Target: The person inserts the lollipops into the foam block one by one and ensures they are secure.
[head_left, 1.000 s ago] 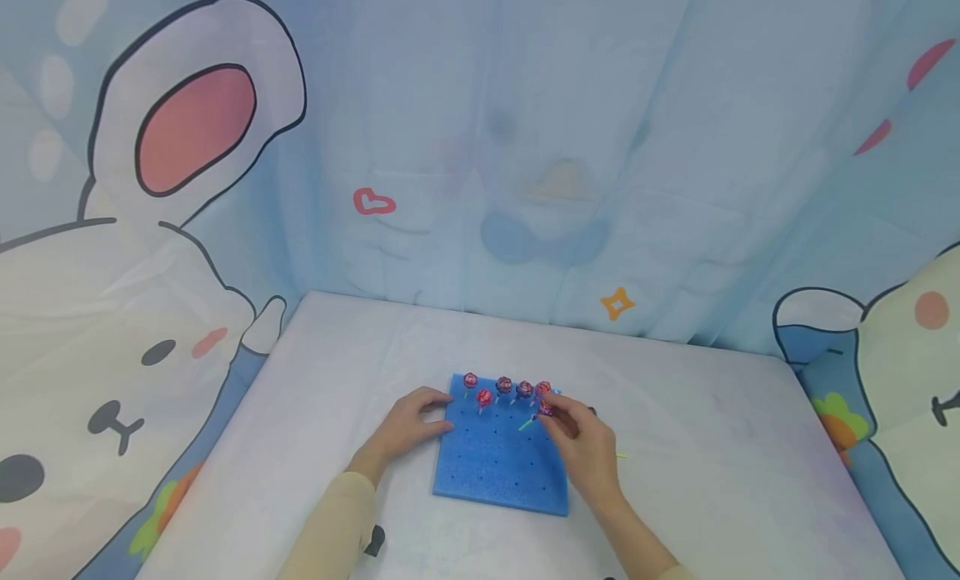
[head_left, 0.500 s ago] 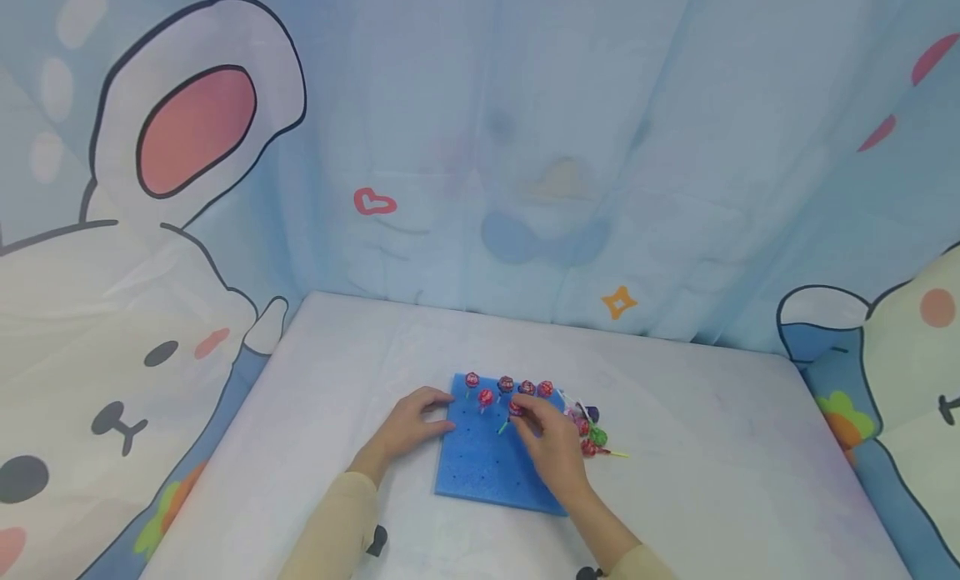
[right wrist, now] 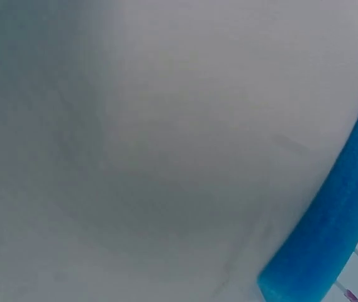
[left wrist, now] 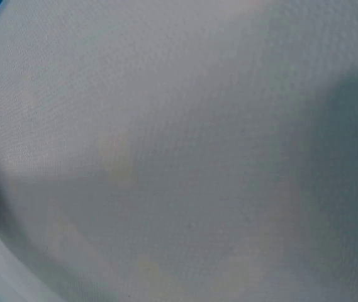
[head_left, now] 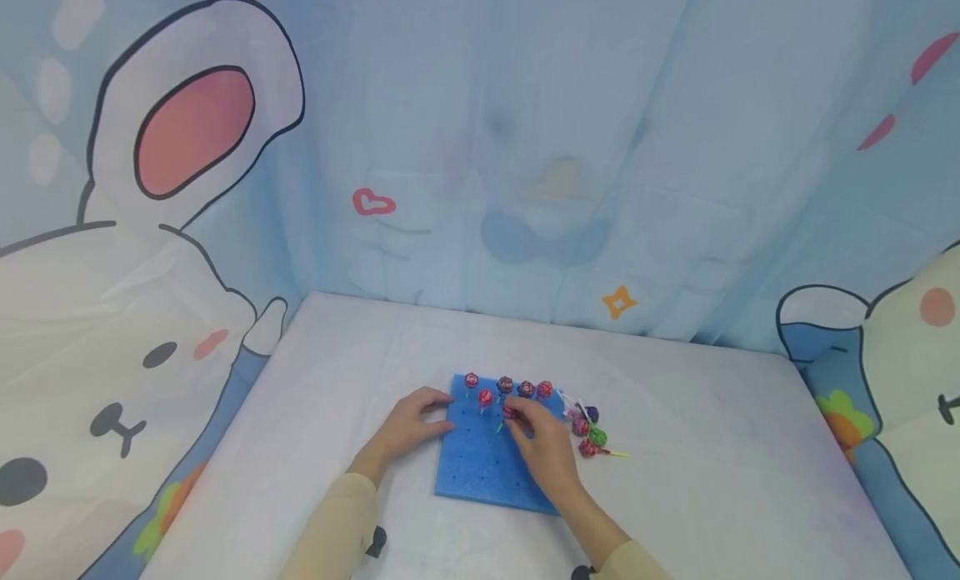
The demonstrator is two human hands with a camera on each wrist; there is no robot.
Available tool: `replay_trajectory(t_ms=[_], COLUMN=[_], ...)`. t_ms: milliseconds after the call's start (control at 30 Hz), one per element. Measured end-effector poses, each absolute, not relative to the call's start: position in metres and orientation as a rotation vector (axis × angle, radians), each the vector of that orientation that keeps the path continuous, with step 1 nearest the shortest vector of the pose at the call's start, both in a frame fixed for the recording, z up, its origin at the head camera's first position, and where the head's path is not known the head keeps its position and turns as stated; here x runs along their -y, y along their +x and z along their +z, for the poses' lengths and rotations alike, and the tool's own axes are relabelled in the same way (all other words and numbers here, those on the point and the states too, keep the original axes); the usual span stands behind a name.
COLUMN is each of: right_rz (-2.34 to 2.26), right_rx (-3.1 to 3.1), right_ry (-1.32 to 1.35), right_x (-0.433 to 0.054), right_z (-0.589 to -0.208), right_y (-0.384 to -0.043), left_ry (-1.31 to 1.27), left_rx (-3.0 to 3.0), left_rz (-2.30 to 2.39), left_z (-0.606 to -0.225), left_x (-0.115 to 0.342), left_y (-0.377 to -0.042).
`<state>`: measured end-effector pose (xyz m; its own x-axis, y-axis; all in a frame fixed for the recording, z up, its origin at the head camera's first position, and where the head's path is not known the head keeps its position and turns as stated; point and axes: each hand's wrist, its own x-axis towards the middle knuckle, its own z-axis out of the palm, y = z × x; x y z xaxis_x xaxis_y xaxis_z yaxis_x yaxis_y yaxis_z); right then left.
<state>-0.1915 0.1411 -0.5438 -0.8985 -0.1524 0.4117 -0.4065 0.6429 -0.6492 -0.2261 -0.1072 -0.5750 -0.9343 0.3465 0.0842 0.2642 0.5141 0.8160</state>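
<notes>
A blue foam board [head_left: 472,459] with rows of small holes lies on the table. Several wrapped lollipops stand in its far part, among them a red one [head_left: 485,397] in the second row and a dark one [head_left: 505,385] behind. My right hand [head_left: 546,447] pinches a red-wrapped lollipop [head_left: 508,413] by its head over the board, its green stick pointing down to the left. The stick's tip is right at the board's surface. My left hand [head_left: 412,422] rests at the board's left edge, thumb and fingers spread and touching it.
Loose lollipops lie to the right of the board, including a green one [head_left: 597,437] and a red one [head_left: 588,449] with a yellow stick. The white-covered table [head_left: 712,447] reaches back to a patterned curtain [head_left: 420,147].
My right hand has moved left over the board with the lollipop, then slightly down and nearer. The loose lollipops on the right came into view. My left hand has stayed put.
</notes>
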Motion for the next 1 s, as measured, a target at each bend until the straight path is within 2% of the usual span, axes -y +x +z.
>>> replay_trajectory(t_ms=[167,500,1000], right_rz=[1.161,1.383,1.428], right_rx=[2.557,2.626,2.662], right_ry=[0.464,0.320,0.306], right_x=[-0.1411,-0.1405,-0.1390], right_z=[-0.5467,-0.5491,-0.5462], right_y=[-0.1900,-0.1911,-0.1888], left_ry=[0.527,0.515,0.475], left_rx=[-2.659,-2.653,-2.642], left_rz=[1.398,1.406,1.397], left_z=[-0.5754,-0.5760,-0.5768], left_x=[0.1071,0.1076,0.1064], left_y=[-0.2264,-0.2261,-0.2265])
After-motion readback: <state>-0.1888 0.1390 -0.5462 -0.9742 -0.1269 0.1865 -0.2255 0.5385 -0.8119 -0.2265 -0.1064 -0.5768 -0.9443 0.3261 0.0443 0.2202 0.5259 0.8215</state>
